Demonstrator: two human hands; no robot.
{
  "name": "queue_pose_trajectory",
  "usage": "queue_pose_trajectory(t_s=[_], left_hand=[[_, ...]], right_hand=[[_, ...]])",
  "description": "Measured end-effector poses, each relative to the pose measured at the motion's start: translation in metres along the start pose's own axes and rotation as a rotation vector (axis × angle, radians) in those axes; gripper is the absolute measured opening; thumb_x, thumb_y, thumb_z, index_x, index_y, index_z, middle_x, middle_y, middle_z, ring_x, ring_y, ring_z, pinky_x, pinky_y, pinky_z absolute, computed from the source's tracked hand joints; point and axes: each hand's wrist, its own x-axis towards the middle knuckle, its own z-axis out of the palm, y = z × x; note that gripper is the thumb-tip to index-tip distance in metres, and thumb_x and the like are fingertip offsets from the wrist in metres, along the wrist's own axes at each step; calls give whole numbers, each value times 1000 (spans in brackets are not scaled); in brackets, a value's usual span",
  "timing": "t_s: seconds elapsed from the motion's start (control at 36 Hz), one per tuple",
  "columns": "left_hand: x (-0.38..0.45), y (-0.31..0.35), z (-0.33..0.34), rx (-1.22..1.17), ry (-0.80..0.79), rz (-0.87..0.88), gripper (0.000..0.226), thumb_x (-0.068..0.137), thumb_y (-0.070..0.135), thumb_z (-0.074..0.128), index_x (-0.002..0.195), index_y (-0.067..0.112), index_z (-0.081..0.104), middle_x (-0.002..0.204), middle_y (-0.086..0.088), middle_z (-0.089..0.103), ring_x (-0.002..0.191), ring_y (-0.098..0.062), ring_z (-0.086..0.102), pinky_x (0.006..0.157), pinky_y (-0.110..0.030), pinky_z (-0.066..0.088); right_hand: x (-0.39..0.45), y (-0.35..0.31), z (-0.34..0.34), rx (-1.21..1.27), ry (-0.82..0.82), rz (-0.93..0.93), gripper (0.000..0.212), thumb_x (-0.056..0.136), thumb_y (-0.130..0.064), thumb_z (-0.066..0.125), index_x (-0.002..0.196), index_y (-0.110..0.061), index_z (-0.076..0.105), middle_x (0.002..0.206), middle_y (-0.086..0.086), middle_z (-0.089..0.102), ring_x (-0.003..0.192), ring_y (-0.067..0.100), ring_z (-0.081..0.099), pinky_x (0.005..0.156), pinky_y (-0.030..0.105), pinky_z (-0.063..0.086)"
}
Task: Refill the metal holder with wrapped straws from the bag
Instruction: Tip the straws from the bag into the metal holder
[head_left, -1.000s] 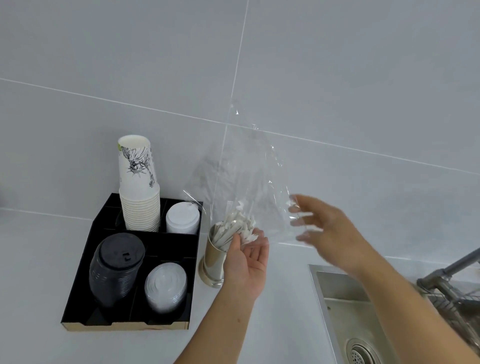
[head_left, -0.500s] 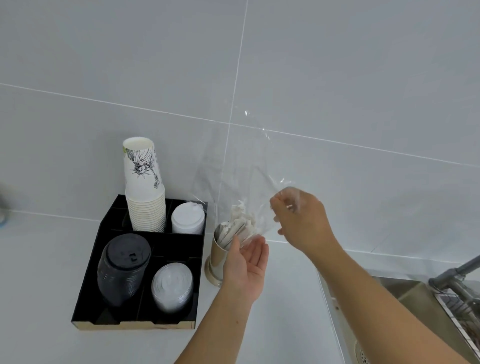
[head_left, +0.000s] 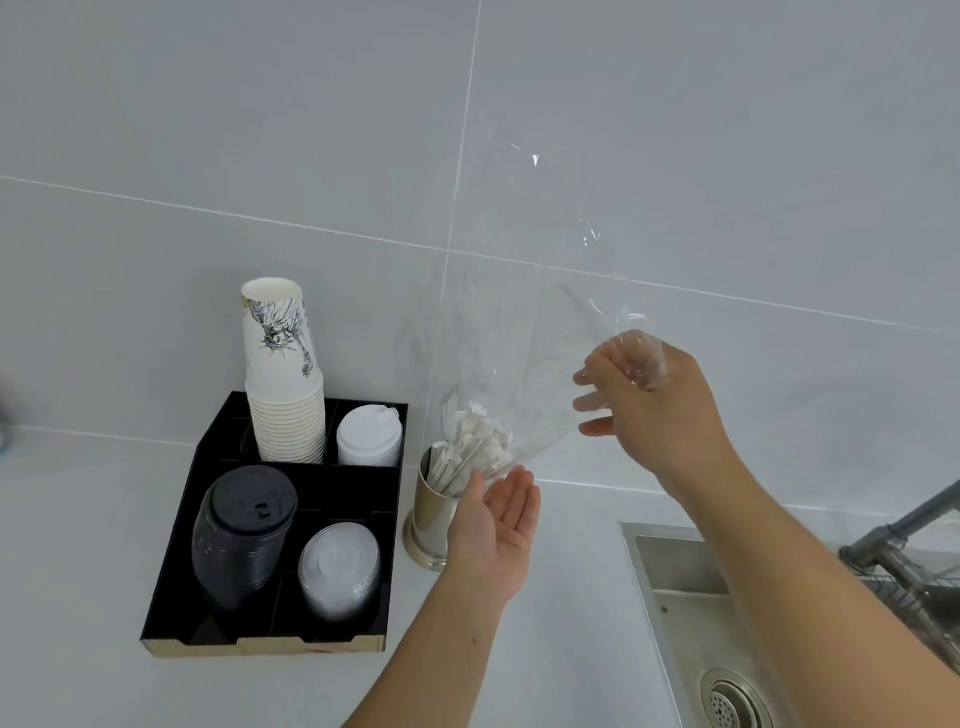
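A shiny metal holder (head_left: 430, 519) stands on the white counter just right of the black tray. White wrapped straws (head_left: 470, 447) stick out of its top, tilted to the right. A clear plastic bag (head_left: 524, 322) hangs upside down over the holder, its mouth around the straw tops. My right hand (head_left: 647, 400) pinches the bag's side, up and to the right of the holder. My left hand (head_left: 493, 525) is open, palm up, beside the holder and under the straw ends.
A black tray (head_left: 171, 587) at the left holds stacked paper cups (head_left: 283, 384), white lids (head_left: 370, 434), black lids (head_left: 241, 535) and clear lids (head_left: 340, 569). A steel sink (head_left: 680, 613) with a drain and a grey faucet (head_left: 914, 525) lies at the right. Tiled wall behind.
My right hand came in from an open reach, took hold of the bag's side and lifted it slightly. My left hand stayed cupped beside the holder.
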Motion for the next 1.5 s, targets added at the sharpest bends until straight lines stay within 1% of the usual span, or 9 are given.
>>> queue_pose_trajectory(t_s=[0.14,0.39,0.58,0.64,0.78,1.0,1.22,1.39,1.5], left_hand=[[-5,-4,0,24,-11,-8,42,98,30,57,116,-8,58,90,-19,77,79,-27,76,56,-33,61],[-12,-9,-2,59,-18,-4,44,98,27,57,126,-6,51,93,-18,77,81,-27,76,56,-34,61],[-17,-12,-2,89,-32,-8,43,97,26,59,125,-6,52,95,-18,77,82,-27,76,57,-35,61],[-18,-13,0,101,-37,-11,43,97,26,59,124,-6,52,96,-18,77,83,-27,76,58,-35,62],[-24,-15,3,132,-45,-16,42,98,28,58,124,-6,53,98,-17,77,84,-27,76,59,-35,62],[-35,-20,2,165,-70,-14,43,97,29,59,123,-4,54,99,-17,77,85,-27,76,59,-35,62],[-47,-32,10,259,-125,-72,44,91,33,67,117,-2,61,103,-17,76,90,-27,75,62,-35,62],[-58,-48,30,313,-196,-118,50,87,38,70,118,0,62,106,-17,76,93,-28,75,66,-36,61],[-64,-56,42,261,-243,-149,51,87,39,71,119,1,62,107,-18,75,94,-26,74,67,-36,62]], right_hand=[[-4,-5,-10,8,20,-22,18,89,-12,58,73,-19,63,73,-5,71,67,16,74,56,37,63],[-10,-6,-17,78,-1,-18,19,91,-13,56,74,-19,62,73,-5,73,69,19,74,55,33,61],[-10,-9,-32,92,29,-35,11,86,-19,58,77,-16,64,77,0,74,70,21,75,60,44,64],[-10,-11,-35,100,31,-46,12,86,-20,59,75,-18,64,77,1,73,70,22,75,61,45,64],[-14,-18,-45,121,57,-86,16,86,-22,60,71,-25,65,77,0,74,69,22,75,58,41,63],[-23,-27,-61,138,106,-98,17,87,-23,62,71,-25,65,77,2,74,69,24,75,58,41,63],[-39,-33,-77,208,152,-92,13,93,-14,61,80,-12,62,76,2,74,67,25,74,55,32,59],[-53,-32,-84,255,176,-88,14,95,-10,59,82,-13,63,77,4,74,68,27,74,60,35,61],[-64,-25,-86,296,201,-77,14,95,-12,59,82,-15,65,82,8,75,72,30,75,62,36,61]])
